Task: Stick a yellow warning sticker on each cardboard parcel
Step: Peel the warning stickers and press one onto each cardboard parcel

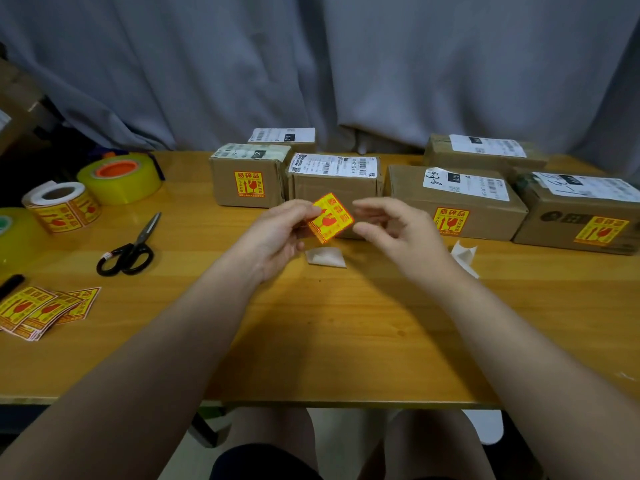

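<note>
The left grip [287, 233] pinches a yellow warning sticker [330, 218] by its left edge, thumb and fingertips closed on it. The sticker hangs tilted in the air above the desk [311, 341], printed side towards the camera, just in front of the middle parcel [336, 187] and covering the lower part of its brown front face. The right grip [391, 230] is released, its fingers loosely curled around nothing, with the fingertips just beside the sticker's right corner; whether they touch it cannot be told.

In front of the middle parcel, below the hands, a white backing paper [325, 257] lies flat on the desk. A second backing scrap [464, 256] lies to the right of it.

Touching the middle parcel's left side stands a left parcel [247, 181] with a yellow sticker on its front, and behind that a back parcel [282, 138]. To the middle parcel's right sit a right parcel [453, 202] and a far-right parcel [575, 216], both with stickers on the front, with a rear parcel [485, 150] behind them.

Well to the middle parcel's left lie scissors [130, 251], a sticker roll [62, 206], a tape roll [121, 178] and loose stickers [41, 310]. A grey curtain [311, 64] hangs behind.
</note>
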The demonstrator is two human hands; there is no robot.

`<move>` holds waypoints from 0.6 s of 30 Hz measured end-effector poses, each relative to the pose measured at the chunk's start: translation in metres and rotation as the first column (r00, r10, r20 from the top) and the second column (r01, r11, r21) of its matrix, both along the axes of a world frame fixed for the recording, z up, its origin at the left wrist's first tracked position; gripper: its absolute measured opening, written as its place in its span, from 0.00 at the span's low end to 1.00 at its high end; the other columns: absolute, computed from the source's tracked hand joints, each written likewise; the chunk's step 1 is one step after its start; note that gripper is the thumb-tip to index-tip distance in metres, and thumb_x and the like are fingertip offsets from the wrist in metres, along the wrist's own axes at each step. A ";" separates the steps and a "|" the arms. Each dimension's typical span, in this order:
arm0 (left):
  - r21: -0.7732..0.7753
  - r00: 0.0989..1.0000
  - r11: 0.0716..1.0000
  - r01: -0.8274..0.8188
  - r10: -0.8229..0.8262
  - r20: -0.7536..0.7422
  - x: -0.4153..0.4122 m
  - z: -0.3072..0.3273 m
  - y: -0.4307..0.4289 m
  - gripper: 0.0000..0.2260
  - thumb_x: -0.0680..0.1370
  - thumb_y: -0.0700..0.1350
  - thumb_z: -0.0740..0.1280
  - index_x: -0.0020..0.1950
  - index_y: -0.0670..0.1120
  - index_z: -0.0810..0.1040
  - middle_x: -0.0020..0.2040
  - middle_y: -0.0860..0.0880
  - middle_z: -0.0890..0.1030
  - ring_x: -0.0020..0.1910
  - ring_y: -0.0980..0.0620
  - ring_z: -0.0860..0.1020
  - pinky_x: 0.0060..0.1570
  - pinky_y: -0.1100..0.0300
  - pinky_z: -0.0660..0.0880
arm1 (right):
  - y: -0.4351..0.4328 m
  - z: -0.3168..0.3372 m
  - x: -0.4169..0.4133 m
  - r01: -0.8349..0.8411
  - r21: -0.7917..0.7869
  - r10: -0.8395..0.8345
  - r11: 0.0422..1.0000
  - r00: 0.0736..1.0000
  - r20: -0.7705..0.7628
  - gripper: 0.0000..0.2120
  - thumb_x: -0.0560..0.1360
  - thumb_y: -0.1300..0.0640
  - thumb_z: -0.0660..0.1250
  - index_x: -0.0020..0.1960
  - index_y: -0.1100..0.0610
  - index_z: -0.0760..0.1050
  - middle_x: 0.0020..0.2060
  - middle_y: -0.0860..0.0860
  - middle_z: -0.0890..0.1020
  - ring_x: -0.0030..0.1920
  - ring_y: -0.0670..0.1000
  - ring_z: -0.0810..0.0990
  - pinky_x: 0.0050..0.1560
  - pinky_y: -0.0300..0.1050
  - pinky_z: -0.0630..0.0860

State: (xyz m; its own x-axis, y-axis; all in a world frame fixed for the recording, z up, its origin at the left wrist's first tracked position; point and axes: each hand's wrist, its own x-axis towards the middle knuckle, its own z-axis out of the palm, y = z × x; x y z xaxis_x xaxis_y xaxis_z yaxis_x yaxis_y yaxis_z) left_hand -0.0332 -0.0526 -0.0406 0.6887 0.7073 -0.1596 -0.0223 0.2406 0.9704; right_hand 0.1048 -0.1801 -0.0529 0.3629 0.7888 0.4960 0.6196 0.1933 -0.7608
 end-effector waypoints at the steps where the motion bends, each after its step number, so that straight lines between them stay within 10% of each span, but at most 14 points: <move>1: 0.008 0.999 1.000 -0.023 0.022 0.039 0.001 -0.002 0.000 0.05 0.76 0.42 0.65 0.41 0.50 0.77 0.34 0.53 0.80 0.36 0.56 0.74 0.34 0.63 0.64 | 0.001 0.000 -0.001 0.010 0.003 -0.009 1.000 0.980 -0.199 0.14 0.74 0.60 0.69 0.58 0.52 0.76 0.49 0.48 0.81 0.51 0.44 0.79 0.50 0.41 0.79; 5: 0.048 0.991 0.997 -0.058 0.052 0.125 0.001 -0.008 -0.003 0.06 0.76 0.44 0.66 0.39 0.51 0.78 0.35 0.57 0.79 0.39 0.58 0.71 0.37 0.62 0.64 | 0.005 0.000 -0.010 0.023 -0.109 -0.079 0.994 0.833 -0.547 0.14 0.73 0.52 0.69 0.57 0.55 0.77 0.52 0.51 0.81 0.56 0.49 0.79 0.52 0.43 0.80; 13: 0.271 0.994 0.960 -0.072 0.048 0.095 0.004 -0.008 -0.013 0.04 0.75 0.46 0.67 0.48 0.53 0.80 0.47 0.54 0.81 0.47 0.61 0.76 0.45 0.65 0.69 | 0.024 -0.001 -0.021 0.245 -0.021 -0.229 0.969 0.867 -0.443 0.04 0.72 0.55 0.71 0.40 0.53 0.80 0.43 0.51 0.81 0.47 0.49 0.78 0.52 0.48 0.76; 18: 0.755 0.957 0.623 -0.204 0.290 0.019 0.006 -0.008 0.002 0.18 0.76 0.48 0.68 0.65 0.49 0.73 0.59 0.50 0.70 0.60 0.53 0.70 0.59 0.67 0.68 | 0.026 -0.002 -0.004 0.381 -0.022 -0.376 0.924 0.899 -0.224 0.10 0.71 0.54 0.72 0.35 0.47 0.73 0.57 0.51 0.70 0.64 0.53 0.69 0.65 0.46 0.67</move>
State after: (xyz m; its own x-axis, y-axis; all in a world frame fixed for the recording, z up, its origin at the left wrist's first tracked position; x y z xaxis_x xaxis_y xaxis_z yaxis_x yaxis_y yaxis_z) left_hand -0.0273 -0.0502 -0.0490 0.4815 0.7567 0.4422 0.1313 -0.5612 0.8172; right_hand 0.1003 -0.1542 -0.0545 0.7335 0.5603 0.3848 0.4672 -0.0043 -0.8841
